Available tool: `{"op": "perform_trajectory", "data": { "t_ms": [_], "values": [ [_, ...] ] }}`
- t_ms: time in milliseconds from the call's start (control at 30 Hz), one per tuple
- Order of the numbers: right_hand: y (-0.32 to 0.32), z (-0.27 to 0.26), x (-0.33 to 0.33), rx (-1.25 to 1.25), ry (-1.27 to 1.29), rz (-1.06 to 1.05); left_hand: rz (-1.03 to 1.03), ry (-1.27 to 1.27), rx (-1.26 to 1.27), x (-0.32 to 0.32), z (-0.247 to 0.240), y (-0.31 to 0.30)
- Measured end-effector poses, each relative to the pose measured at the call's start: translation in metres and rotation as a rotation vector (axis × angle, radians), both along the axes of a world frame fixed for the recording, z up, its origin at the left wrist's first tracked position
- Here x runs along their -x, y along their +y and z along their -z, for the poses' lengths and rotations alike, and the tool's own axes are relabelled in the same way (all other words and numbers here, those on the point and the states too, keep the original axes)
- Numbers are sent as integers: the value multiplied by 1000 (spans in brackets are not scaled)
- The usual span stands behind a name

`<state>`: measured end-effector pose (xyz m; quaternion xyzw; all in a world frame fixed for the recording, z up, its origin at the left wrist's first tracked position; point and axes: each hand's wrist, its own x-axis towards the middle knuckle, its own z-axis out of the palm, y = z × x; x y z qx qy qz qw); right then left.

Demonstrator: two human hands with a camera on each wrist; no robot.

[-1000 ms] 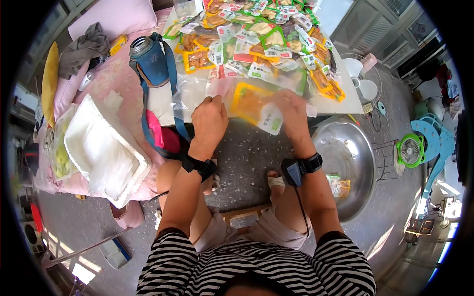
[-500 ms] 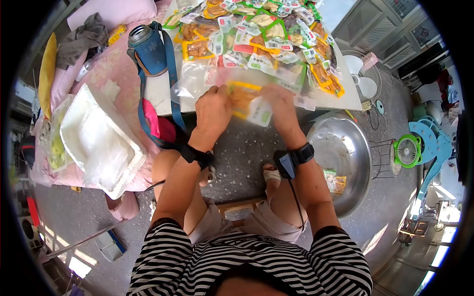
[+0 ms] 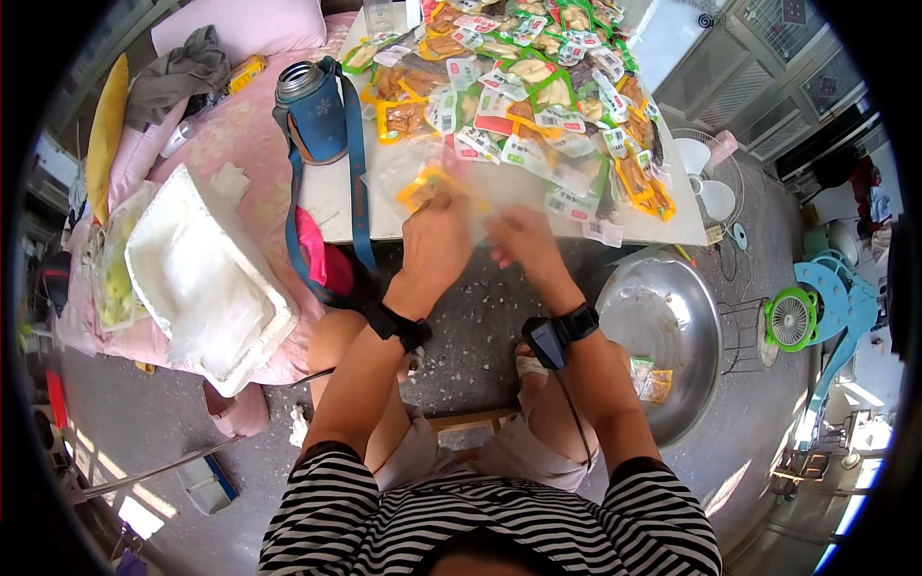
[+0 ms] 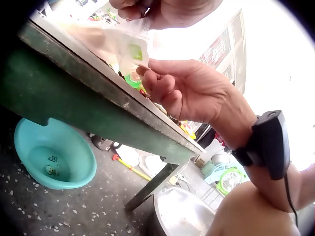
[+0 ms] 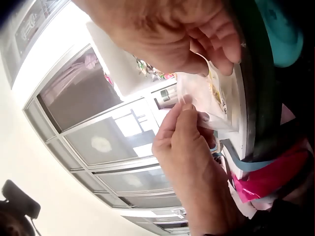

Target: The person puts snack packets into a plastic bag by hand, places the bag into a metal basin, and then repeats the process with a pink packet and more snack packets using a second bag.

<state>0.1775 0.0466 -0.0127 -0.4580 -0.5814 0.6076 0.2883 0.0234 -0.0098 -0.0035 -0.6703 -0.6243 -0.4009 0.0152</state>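
My left hand (image 3: 437,250) pinches the edge of a clear plastic bag (image 5: 199,91) at the table's near edge. A yellow-bordered food packet (image 3: 423,187) shows through the film just beyond those knuckles, partly blurred. Close on its right, my right hand (image 3: 523,245) has its fingers curled; in the left wrist view its thumb and forefinger pinch a corner of the bag. Beside those fingertips shows a whitish panel with a green label (image 4: 136,51). Thumb and fingers of both hands meet the film in the right wrist view.
Many food packets (image 3: 538,91) are heaped on the table (image 3: 663,226). A blue bottle (image 3: 312,115) with a strap stands at its left. A white foam box (image 3: 274,341) sits on the bed. At right, a metal basin (image 3: 696,384) holds packets; a teal basin (image 4: 74,179) sits under the table.
The packet, earlier stretched between the hands, has moved left and away, beyond the left hand. The right hand has let go of its white end and drawn slightly back.
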Motion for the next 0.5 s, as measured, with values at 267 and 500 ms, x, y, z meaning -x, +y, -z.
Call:
{"op": "perform_trajectory", "data": {
  "t_ms": [267,500],
  "values": [
    [16,48,40,-215,458,62,58,3,-63,-9,-5,-10],
    [49,-14,27,-169,89,79,-140,13,16,17,-6,-2]
  ]
}}
